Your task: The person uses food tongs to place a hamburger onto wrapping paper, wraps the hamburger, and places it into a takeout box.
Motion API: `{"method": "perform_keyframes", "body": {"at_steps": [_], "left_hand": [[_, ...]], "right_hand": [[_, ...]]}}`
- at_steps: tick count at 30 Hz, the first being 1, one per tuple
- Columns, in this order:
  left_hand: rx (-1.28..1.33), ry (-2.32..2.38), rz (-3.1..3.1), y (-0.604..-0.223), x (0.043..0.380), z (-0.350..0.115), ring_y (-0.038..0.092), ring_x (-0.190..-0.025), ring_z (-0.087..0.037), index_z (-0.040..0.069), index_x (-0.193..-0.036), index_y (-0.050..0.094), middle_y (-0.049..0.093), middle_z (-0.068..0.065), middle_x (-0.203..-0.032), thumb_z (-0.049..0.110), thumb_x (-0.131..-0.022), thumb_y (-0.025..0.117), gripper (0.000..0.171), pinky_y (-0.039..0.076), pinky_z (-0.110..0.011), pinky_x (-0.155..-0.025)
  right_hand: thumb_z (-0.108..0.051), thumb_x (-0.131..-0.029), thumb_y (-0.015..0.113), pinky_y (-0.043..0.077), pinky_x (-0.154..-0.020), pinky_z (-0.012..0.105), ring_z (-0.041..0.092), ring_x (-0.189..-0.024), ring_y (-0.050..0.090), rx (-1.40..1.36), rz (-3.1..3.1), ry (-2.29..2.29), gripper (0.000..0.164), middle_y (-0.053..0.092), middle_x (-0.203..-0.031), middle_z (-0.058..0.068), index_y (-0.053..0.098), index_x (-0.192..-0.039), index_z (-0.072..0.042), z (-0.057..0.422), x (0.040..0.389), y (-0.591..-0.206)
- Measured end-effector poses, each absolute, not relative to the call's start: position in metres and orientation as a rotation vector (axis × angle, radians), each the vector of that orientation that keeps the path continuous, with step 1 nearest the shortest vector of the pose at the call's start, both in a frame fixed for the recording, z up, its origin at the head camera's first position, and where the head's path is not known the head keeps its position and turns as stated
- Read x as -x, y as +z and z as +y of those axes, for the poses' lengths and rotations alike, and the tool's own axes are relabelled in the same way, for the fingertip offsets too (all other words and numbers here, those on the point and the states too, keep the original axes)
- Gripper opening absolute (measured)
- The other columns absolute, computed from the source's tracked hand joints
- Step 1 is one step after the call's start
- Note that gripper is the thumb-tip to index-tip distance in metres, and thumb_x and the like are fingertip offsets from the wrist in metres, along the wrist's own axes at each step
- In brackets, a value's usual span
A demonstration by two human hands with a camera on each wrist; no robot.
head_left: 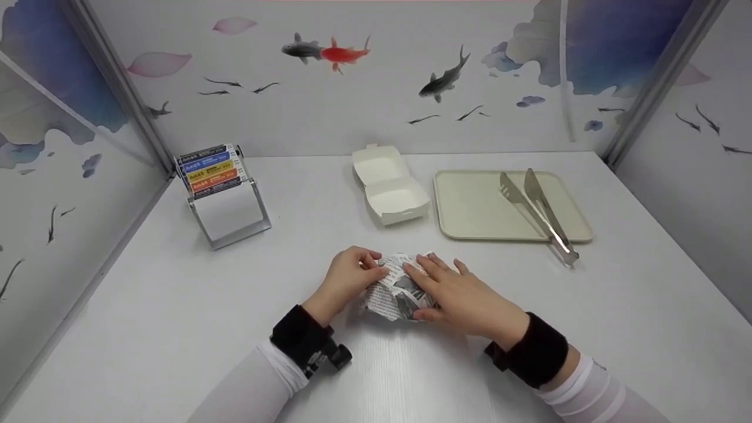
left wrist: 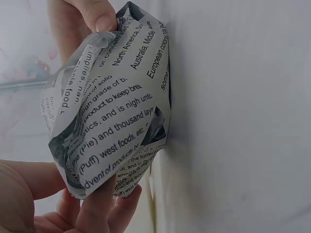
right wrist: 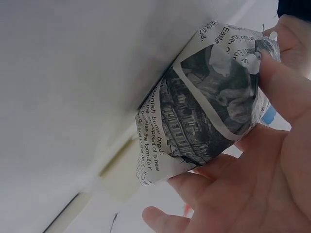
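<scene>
Paper packet [head_left: 388,296]: newsprint-patterned sheet, crumpled into a low, rounded, many-sided bundle; black lettering and grey photo prints, sharp creases, overlapping folds with curled edges. Lies on smooth white table [head_left: 147,329], near side of the clamshell box. Contents hidden by the wrap.

Left hand [head_left: 343,279]: pinching the packet's left edge, thumb against bent fingers. Right hand [head_left: 470,299]: clasping the packet from the right, fingers fanned along its far part, thumb on the near side; the right wrist view shows thumb and fingers on opposing faces. Both wrists wear black, soft-looking bands; sleeves thin and white.

Containers:
- Clamshell box [head_left: 382,167]: off-white, thin-walled, angled corners; lid folded back, both shallow halves facing up, small tab at lid edge.
- Tray [head_left: 470,202]: pale beige, rectangular, rounded corners, low raised rim. Bears metal tongs [head_left: 543,217], shiny, arms spread, one head slotted; joined end overhangs the near rim.
- Holder [head_left: 239,237]: silvery frame, tilted, at left. Contains stacked flat cartons [head_left: 210,173], printed dark, blue, yellow and orange, behind a plain white front panel.
</scene>
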State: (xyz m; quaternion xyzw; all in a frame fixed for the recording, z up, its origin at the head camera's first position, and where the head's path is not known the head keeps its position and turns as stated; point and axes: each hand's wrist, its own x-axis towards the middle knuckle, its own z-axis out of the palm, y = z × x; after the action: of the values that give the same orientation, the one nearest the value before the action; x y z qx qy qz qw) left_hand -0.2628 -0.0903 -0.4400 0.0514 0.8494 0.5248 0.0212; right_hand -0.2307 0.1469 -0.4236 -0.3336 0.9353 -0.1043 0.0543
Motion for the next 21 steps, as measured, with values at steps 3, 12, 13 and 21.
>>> {"method": "perform_keyframes", "body": {"at_steps": [3,12,13,21], "left_hand": [[-0.175,1.58,2.659,-0.438,0.263,-0.09,0.068,-0.1,-0.024,0.005,-0.072,0.061,0.076,-0.019,-0.125,0.01,-0.088,0.08,0.025,0.05,-0.024,-0.08],[-0.233,1.494,2.67,-0.435,0.263,-0.094,0.068,-0.101,-0.025,0.005,-0.073,0.063,0.074,-0.019,-0.128,0.011,-0.09,0.08,0.024,0.052,-0.026,-0.081],[-0.241,1.485,2.672,-0.435,0.263,-0.095,0.069,-0.102,-0.025,0.005,-0.073,0.063,0.074,-0.019,-0.127,0.012,-0.089,0.08,0.024,0.053,-0.027,-0.082],[-0.235,1.407,2.742,-0.418,0.264,-0.113,0.071,-0.118,-0.034,0.006,-0.087,0.065,0.072,-0.015,-0.124,0.018,-0.094,0.077,0.018,0.058,-0.045,-0.099]], "right_hand": [[-0.048,-0.108,0.053,0.03,-0.121,0.076,0.044,-0.158,0.035,0.968,2.852,-0.382,0.067,0.039,-0.169,0.02,0.038,-0.164,-0.014,0.144,0.231,-0.422],[-0.039,-0.109,0.054,0.038,-0.116,0.074,0.045,-0.153,0.043,0.821,2.908,-0.381,0.056,0.048,-0.163,0.021,0.049,-0.158,-0.013,0.127,0.23,-0.415],[-0.039,-0.109,0.056,0.039,-0.116,0.075,0.045,-0.153,0.043,0.816,2.9,-0.367,0.056,0.048,-0.163,0.02,0.049,-0.158,-0.013,0.127,0.231,-0.414],[-0.039,-0.105,0.062,0.039,-0.114,0.076,0.044,-0.151,0.046,0.827,2.838,-0.297,0.061,0.049,-0.162,0.02,0.047,-0.159,-0.014,0.125,0.238,-0.403]]}}
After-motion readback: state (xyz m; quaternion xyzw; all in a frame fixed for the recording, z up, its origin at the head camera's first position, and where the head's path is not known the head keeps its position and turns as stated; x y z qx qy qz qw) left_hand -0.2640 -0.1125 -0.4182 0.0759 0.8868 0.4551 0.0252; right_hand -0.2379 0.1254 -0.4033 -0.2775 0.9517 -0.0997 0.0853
